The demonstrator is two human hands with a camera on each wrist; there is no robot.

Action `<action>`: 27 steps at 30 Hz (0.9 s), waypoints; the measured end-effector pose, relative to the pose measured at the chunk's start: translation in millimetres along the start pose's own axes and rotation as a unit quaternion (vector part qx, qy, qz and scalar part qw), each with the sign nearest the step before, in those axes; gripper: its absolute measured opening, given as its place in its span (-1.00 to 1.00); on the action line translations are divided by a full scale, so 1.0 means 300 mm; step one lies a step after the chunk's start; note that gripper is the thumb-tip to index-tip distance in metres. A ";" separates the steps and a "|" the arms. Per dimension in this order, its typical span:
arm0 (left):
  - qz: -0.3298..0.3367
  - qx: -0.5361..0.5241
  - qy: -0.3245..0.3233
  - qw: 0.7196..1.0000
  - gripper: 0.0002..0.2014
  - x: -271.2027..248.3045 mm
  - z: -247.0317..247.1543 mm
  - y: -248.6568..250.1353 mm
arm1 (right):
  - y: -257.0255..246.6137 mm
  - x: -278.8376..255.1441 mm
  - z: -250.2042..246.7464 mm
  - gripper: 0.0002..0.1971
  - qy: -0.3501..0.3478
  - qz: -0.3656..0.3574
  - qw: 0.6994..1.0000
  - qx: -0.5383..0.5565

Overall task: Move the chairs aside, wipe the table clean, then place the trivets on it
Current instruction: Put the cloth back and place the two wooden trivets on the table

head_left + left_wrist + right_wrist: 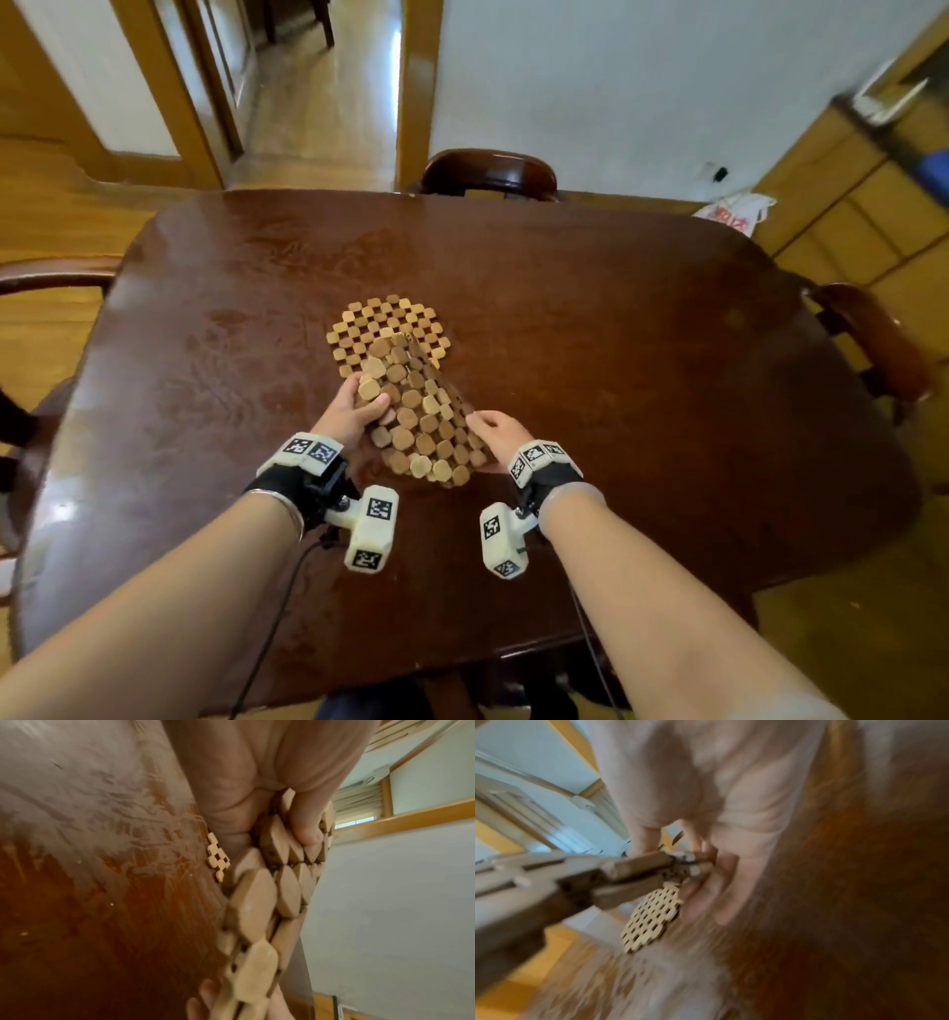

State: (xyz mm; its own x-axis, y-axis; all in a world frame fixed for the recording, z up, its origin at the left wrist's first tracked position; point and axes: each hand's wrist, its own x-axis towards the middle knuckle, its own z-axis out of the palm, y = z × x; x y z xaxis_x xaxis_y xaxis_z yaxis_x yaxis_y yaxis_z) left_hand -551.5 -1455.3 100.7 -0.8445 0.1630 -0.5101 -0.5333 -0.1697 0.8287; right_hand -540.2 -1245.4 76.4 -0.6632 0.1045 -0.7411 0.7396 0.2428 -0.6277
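On the dark wooden table (642,334) a round checkered trivet (390,324) lies flat near the middle; it also shows as the checkered trivet (217,858) (647,919) in both wrist views. A second trivet (423,416) of larger wooden beads is lifted and tilted over its near edge. My left hand (354,411) grips this beaded trivet (252,906) at its left side, thumb (306,829) pressed on the beads. My right hand (495,434) holds its right edge, thumb on top. The right wrist view is blurred, with the beaded trivet (552,882) running to my right hand (718,874).
Streaks and damp smears cover the tabletop. Dark wooden chairs stand at the far side (488,172), the left (51,275) and the right (878,339). A white plastic bag (734,213) lies past the far right corner, beside a wooden cabinet (847,205).
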 end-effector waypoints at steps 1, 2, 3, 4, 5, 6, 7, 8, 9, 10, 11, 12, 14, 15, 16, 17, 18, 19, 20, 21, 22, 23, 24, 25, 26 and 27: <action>-0.002 0.024 -0.001 1.000 -0.58 0.008 0.016 0.006 | 0.003 -0.005 -0.024 -0.53 0.023 -0.011 1.000 0.009; -0.004 0.048 0.004 0.999 -0.56 0.014 0.034 0.012 | 0.008 -0.009 -0.044 -0.51 0.045 -0.017 0.999 0.006; -0.005 0.064 0.009 0.998 -0.55 0.014 0.055 0.019 | 0.013 -0.009 -0.059 -0.45 0.071 -0.023 0.997 -0.004; -0.009 0.074 0.009 0.997 -0.55 0.012 0.076 0.025 | 0.019 -0.009 -0.071 -0.40 0.098 -0.027 0.995 -0.024; -0.013 0.080 0.010 0.997 -0.53 0.011 0.094 0.027 | 0.025 -0.012 -0.082 -0.37 0.118 -0.032 0.992 -0.040; -0.020 0.087 0.014 0.996 -0.52 0.014 0.107 0.025 | 0.026 -0.022 -0.088 -0.35 0.133 -0.032 0.989 -0.056; -0.027 0.100 0.018 0.994 -0.50 0.018 0.117 0.024 | 0.026 -0.033 -0.095 -0.34 0.148 -0.036 0.986 -0.067; -0.032 0.122 0.022 0.992 -0.49 0.021 0.126 0.024 | 0.022 -0.052 -0.104 -0.33 0.161 -0.039 0.983 -0.076; -0.035 0.142 0.024 0.989 -0.48 0.024 0.135 0.024 | 0.022 -0.065 -0.116 -0.33 0.171 -0.044 0.981 -0.082; -0.041 0.151 0.025 0.987 -0.49 0.031 0.145 0.024 | 0.022 -0.074 -0.131 -0.33 0.180 -0.045 0.979 -0.085; -0.049 0.155 0.026 0.986 -0.49 0.037 0.157 0.020 | 0.027 -0.079 -0.150 -0.33 0.188 -0.047 0.977 -0.085; -0.054 0.161 0.024 0.985 -0.48 0.040 0.173 0.017 | 0.032 -0.084 -0.168 -0.33 0.195 -0.047 0.976 -0.084; -0.057 0.185 0.021 0.981 -0.46 0.051 0.214 0.005 | 0.043 -0.095 -0.203 -0.33 0.217 -0.057 0.971 -0.084; -0.058 0.191 0.020 0.980 -0.45 0.058 0.237 0.001 | 0.049 -0.095 -0.222 -0.33 0.225 -0.063 0.969 -0.083; -0.064 0.190 0.020 0.980 -0.43 0.066 0.262 -0.004 | 0.056 -0.092 -0.242 -0.32 0.229 -0.067 0.968 -0.081; -0.076 0.180 0.024 0.980 -0.42 0.080 0.287 -0.010 | 0.064 -0.086 -0.262 -0.31 0.231 -0.069 0.967 -0.081; -0.081 0.177 0.029 0.980 -0.43 0.093 0.313 -0.019 | 0.072 -0.077 -0.284 -0.31 0.232 -0.067 0.967 -0.082; -0.082 0.189 0.035 0.978 -0.45 0.108 0.338 -0.030 | 0.080 -0.067 -0.309 -0.31 0.229 -0.064 0.968 -0.085; -0.078 0.205 0.039 0.975 -0.47 0.121 0.363 -0.038 | 0.083 -0.057 -0.336 -0.31 0.224 -0.062 0.969 -0.086; -0.076 0.213 0.043 0.973 -0.49 0.137 0.386 -0.048 | 0.087 -0.043 -0.365 -0.31 0.219 -0.063 0.970 -0.089; -0.074 0.215 0.045 0.973 -0.52 0.153 0.410 -0.056 | 0.090 -0.029 -0.395 -0.31 0.215 -0.067 0.970 -0.092; -0.076 0.215 0.050 0.973 -0.55 0.170 0.433 -0.066 | 0.093 -0.007 -0.426 -0.31 0.213 -0.070 0.970 -0.092; -0.075 0.215 0.056 0.972 -0.57 0.186 0.457 -0.073 | 0.094 0.016 -0.456 -0.32 0.211 -0.075 0.970 -0.090; -0.075 0.217 0.066 0.971 -0.57 0.203 0.481 -0.080 | 0.094 0.040 -0.487 -0.32 0.207 -0.080 0.971 -0.089; -0.070 0.230 0.075 0.968 -0.55 0.220 0.503 -0.086 | 0.094 0.068 -0.517 -0.33 0.202 -0.085 0.971 -0.090; -0.062 0.248 0.087 0.963 -0.52 0.242 0.521 -0.094 | 0.094 0.097 -0.547 -0.34 0.197 -0.091 0.972 -0.094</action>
State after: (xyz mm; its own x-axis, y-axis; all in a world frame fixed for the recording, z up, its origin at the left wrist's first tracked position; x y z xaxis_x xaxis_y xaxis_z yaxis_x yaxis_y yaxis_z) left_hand -590.2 -1286.8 76.2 -0.7941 -0.0199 -0.6075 -0.5783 0.3326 0.7450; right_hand -557.4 -1077.2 76.1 -0.8013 0.3949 -0.4493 0.5959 0.4608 -0.6577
